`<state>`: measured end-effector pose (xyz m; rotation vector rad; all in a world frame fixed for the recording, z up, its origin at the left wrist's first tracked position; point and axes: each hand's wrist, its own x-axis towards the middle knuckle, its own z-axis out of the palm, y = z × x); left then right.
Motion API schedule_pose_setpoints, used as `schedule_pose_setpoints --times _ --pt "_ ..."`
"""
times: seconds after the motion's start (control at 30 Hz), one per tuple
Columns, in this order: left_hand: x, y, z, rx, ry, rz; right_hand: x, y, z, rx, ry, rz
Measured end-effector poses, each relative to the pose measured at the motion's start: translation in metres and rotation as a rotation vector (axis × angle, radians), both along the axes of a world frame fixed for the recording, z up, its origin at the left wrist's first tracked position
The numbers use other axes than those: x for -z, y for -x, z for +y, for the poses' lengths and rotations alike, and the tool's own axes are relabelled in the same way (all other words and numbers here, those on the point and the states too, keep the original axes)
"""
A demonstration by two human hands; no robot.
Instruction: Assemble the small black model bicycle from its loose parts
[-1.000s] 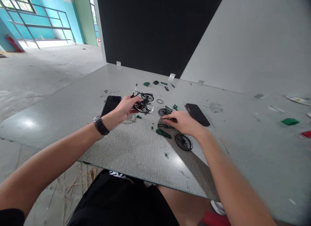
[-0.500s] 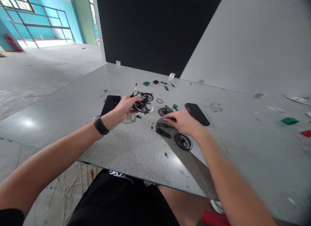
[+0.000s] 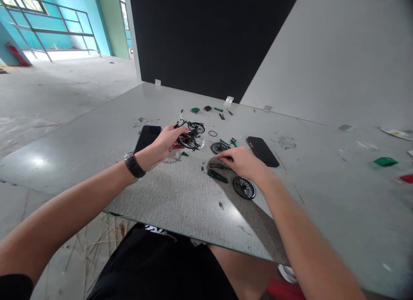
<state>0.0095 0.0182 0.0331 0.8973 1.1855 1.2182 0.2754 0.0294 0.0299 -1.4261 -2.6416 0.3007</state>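
Observation:
My left hand (image 3: 168, 141) is closed around a small black model bicycle (image 3: 190, 135) with spoked wheels and silver handlebars. It holds the bicycle just above the table, left of the loose parts. My right hand (image 3: 238, 158) is low over the parts, thumb and fingertips pinched together; anything between them is too small to make out. Just beyond its fingertips lies a loose spoked wheel (image 3: 219, 148), partly covered by the fingers. Nearer to me a second spoked wheel (image 3: 244, 187) lies flat below the wrist. Dark slim parts and a green piece (image 3: 217, 176) lie beneath the right hand.
A phone (image 3: 148, 136) lies behind my left hand, and another phone (image 3: 262, 152) to the right of my right hand. A thin ring (image 3: 212, 133) and small green parts (image 3: 232, 142) are scattered on the grey table (image 3: 155, 192). A black panel (image 3: 206, 41) rises behind.
Both hands stay nearly where they were; the left still holds the bicycle and the right is still pinched over the parts. The view has shifted very slightly.

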Motion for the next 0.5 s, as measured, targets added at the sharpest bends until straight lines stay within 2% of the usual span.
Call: schedule_pose_setpoints --times 0.5 --pt "0.0078 0.0013 0.0034 0.017 -0.021 0.011 0.0048 0.0054 0.0018 -0.037 -0.046 -0.024"
